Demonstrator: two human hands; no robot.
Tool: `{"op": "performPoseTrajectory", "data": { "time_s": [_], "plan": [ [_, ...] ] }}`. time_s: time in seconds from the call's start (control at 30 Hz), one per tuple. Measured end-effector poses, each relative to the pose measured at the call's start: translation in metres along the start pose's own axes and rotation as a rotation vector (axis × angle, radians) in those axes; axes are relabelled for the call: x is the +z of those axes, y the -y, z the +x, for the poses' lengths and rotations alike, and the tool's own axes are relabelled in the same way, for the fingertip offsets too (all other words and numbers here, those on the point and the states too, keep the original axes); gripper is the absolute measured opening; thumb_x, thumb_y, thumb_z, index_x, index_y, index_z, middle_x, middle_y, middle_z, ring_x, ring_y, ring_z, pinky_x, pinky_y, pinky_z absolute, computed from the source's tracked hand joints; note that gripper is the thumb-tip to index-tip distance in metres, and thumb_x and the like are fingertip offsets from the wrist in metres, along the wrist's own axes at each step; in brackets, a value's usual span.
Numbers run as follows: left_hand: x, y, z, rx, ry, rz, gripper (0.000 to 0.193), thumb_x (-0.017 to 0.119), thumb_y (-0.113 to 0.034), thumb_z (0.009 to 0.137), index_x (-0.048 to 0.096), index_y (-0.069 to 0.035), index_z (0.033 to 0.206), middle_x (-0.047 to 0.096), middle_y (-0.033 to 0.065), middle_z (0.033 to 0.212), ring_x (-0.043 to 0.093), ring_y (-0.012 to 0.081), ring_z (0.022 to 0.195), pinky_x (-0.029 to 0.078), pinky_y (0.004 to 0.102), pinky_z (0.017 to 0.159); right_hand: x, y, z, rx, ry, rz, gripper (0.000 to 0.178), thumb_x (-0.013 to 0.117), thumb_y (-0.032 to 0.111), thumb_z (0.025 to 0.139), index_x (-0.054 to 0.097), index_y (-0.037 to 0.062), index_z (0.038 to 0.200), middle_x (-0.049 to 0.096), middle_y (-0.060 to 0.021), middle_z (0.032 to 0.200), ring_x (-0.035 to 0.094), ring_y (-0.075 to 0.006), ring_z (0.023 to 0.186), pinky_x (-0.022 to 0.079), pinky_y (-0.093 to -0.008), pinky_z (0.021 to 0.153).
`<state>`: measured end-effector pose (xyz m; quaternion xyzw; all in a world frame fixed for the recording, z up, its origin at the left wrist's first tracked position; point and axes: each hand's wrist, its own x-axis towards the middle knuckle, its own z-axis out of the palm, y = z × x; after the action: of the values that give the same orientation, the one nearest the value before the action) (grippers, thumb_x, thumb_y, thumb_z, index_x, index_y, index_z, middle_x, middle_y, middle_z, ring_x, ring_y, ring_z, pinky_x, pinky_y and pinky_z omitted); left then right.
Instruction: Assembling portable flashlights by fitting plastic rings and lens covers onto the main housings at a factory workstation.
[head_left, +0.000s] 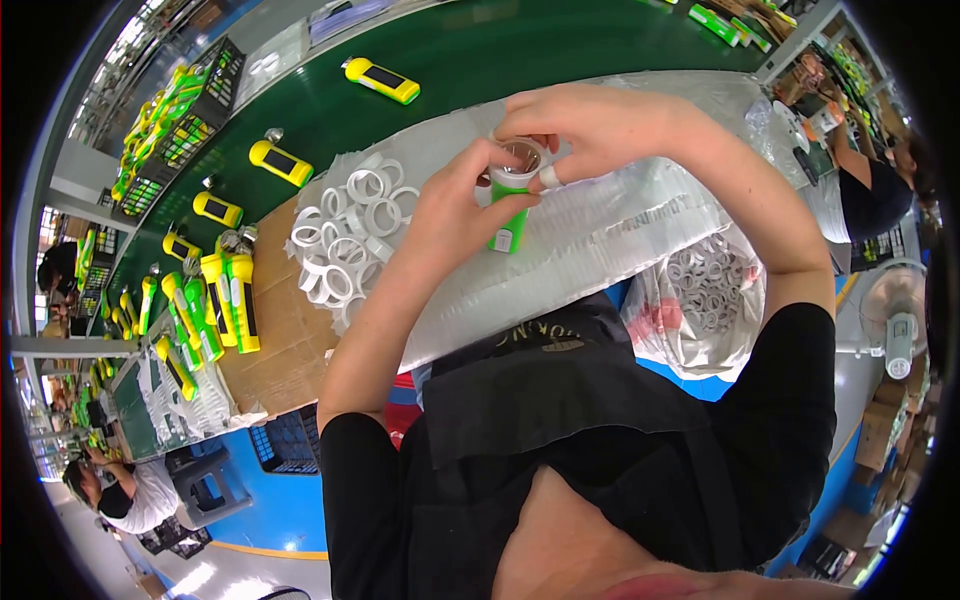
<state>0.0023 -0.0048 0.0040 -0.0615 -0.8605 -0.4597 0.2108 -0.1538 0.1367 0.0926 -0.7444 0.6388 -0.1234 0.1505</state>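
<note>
A green flashlight (510, 231) with a wide, pale, clear-fronted head stands or leans on the silvery sheet in front of me. My left hand (452, 208) grips it from the left, thumb across the green body and fingers at the head. From the far right, my right hand (597, 128) curls over the head, fingertips at its rim; one finger wears a white cover. A whitish rim (522, 160) circles the head; whether it is a separate ring I cannot tell. To the left of my left hand lies a heap of loose white rings (372, 215).
Yellow flashlights (382, 80) lie spaced along the green belt (460, 50) beyond the sheet. More yellow and green ones (228, 300) cluster on cardboard (280, 345) at left. A bag of small rings (712, 285) sits below the table edge at right. Co-workers sit at both sides.
</note>
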Motion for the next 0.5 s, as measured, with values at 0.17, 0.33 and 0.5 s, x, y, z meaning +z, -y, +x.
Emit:
{"op": "performPoseTrajectory", "data": {
  "time_s": [0.17,0.33,0.5],
  "plan": [
    [0.002,-0.003,0.002,-0.006,0.019,-0.017,0.036,0.08,-0.015,0.077,0.057,-0.007,0.103,0.069,0.0067,0.104,0.067,0.0217,0.094,0.052,0.0338,0.083,-0.005,0.004,0.004,0.131,0.104,0.023,0.034,0.076,0.016,0.072,0.054,0.0041,0.096,0.056,-0.0095,0.086,0.058,-0.0254,0.078,0.048,-0.0369,0.068],
    [0.004,-0.001,0.006,0.0,0.025,-0.05,0.035,0.081,-0.015,0.076,0.058,-0.006,0.101,0.07,0.0064,0.102,0.067,0.0204,0.092,0.052,0.0334,0.082,0.005,0.001,-0.002,0.15,-0.062,0.043,0.039,0.078,0.022,0.07,0.053,0.0025,0.093,0.058,-0.012,0.076,0.057,-0.0278,0.066,0.047,-0.0385,0.06],
    [0.008,0.008,0.011,0.035,-0.036,0.013,0.037,0.081,-0.023,0.075,0.06,-0.008,0.101,0.068,0.0079,0.099,0.066,0.0251,0.086,0.052,0.0358,0.073,0.025,-0.001,0.002,0.392,-0.205,0.014,0.047,0.078,0.036,0.071,0.052,-0.0006,0.083,0.056,-0.0133,0.069,0.057,-0.0253,0.063,0.044,-0.037,0.055]
  ]
}}
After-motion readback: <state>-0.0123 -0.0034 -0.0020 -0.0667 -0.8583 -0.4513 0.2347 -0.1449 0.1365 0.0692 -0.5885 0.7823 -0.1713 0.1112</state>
